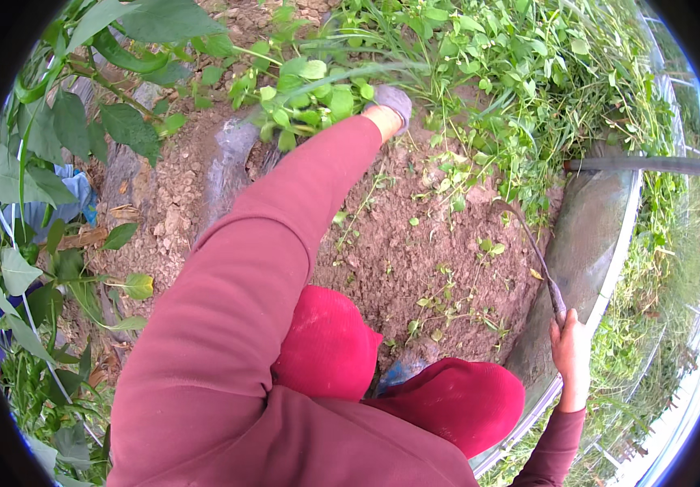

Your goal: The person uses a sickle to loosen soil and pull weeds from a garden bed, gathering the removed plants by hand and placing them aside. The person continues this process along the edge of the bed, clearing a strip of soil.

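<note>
My left hand [394, 105], in a pale grey-purple glove, is stretched forward among leafy green weeds [332, 100]. Its fingers are hidden, so whether they close on stems cannot be told. Leaves and blurred grass blades lie just left of and above the glove. In my bare right hand [571, 350] is the handle of a sickle [542, 255]. Its thin, dark, curved end points forward over the soil at the edge of the weeds. Between the two hands lies brown soil [405, 262] with small loose sprigs on it.
Pepper plants [124, 122] with large leaves crowd the left side, strung with white cord [33, 329]. Plastic film [228, 158] lies partly in the soil. A grey sheet with a pale edge [593, 237] curves along the right, under a dark bar [648, 165]. Dense weeds [508, 73] stand ahead.
</note>
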Motion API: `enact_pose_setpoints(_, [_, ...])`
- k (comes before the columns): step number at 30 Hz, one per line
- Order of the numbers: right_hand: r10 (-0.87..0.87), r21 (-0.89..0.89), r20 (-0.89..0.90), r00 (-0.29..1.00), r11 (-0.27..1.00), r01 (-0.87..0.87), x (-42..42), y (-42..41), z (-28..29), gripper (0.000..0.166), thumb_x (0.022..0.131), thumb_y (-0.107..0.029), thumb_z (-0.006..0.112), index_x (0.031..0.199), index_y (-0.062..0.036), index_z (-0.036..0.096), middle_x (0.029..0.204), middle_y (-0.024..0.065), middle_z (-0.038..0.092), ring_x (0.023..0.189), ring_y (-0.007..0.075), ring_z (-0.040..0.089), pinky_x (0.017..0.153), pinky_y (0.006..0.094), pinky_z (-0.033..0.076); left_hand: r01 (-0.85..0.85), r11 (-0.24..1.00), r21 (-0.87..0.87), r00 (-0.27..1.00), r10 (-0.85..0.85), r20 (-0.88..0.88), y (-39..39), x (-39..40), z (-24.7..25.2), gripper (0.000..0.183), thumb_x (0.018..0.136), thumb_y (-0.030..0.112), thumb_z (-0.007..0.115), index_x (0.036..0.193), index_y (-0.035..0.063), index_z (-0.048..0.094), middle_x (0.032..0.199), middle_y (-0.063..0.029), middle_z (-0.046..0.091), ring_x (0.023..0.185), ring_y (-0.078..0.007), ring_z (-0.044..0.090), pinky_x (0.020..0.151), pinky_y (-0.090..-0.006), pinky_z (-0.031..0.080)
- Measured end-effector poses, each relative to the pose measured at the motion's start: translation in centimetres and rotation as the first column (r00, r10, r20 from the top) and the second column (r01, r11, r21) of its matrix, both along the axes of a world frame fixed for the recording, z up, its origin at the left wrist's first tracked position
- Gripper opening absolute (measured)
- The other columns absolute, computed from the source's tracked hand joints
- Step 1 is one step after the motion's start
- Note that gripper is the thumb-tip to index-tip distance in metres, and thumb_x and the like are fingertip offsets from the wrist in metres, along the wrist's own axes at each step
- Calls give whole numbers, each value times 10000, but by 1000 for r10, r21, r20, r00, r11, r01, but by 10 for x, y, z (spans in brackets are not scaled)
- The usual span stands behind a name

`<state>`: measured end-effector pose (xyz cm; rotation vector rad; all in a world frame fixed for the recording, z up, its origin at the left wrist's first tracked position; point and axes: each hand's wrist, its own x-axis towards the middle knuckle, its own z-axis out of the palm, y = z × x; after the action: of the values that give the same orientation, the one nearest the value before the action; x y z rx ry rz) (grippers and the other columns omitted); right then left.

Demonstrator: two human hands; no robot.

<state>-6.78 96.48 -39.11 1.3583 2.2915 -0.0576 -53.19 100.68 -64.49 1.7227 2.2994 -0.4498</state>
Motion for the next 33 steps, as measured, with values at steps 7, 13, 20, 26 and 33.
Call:
enact_pose_setpoints(7, [5,-31,32,999,999,-4,-6,8,7,206,847,-137,618,888,7,476,714,259,601,724,445,603,641,496,478,315,888,-335,875,-135,466,-190,70,61,392,894,96,460,1282,35,461,1104,-205,605,741,-280,658,644,-432,546])
enact_pose_setpoints(13, [21,-58,15,1000,998,-20,-12,22,11,192,833,-119,627,860,13,490,708,255,599,708,439,609,619,494,486,326,864,-384,811,-47,583,-286,68,81,343,796,232,537,1036,12,646,898,-170,672,814,-322,671,714,-432,540])
enact_pose_setpoints(20, [78,-39,18,997,996,-77,-25,25,13,198,830,-122,624,844,29,498,711,269,607,721,437,613,637,489,490,203,940,275,962,-139,-235,-112,-19,23,444,815,280,657,1216,118,552,1234,-101,555,1016,-255,624,746,-359,531])
enact_pose_setpoints(26, [54,-41,-19,998,998,-55,-23,13,9,203,837,-136,622,845,23,496,724,271,608,734,440,610,650,497,484,-234,971,-55,924,239,299,-64,-26,39,227,840,207,573,970,52,677,973,-166,678,928,-313,652,728,-408,545])
enact_pose_setpoints(33, [43,-51,-35,998,998,-45,-5,17,5,187,836,-121,619,844,19,495,701,262,596,729,441,599,645,505,467,342,897,-281,695,-41,718,-249,86,56,219,758,156,546,824,-7,676,842,-213,668,759,-313,665,718,-406,546])
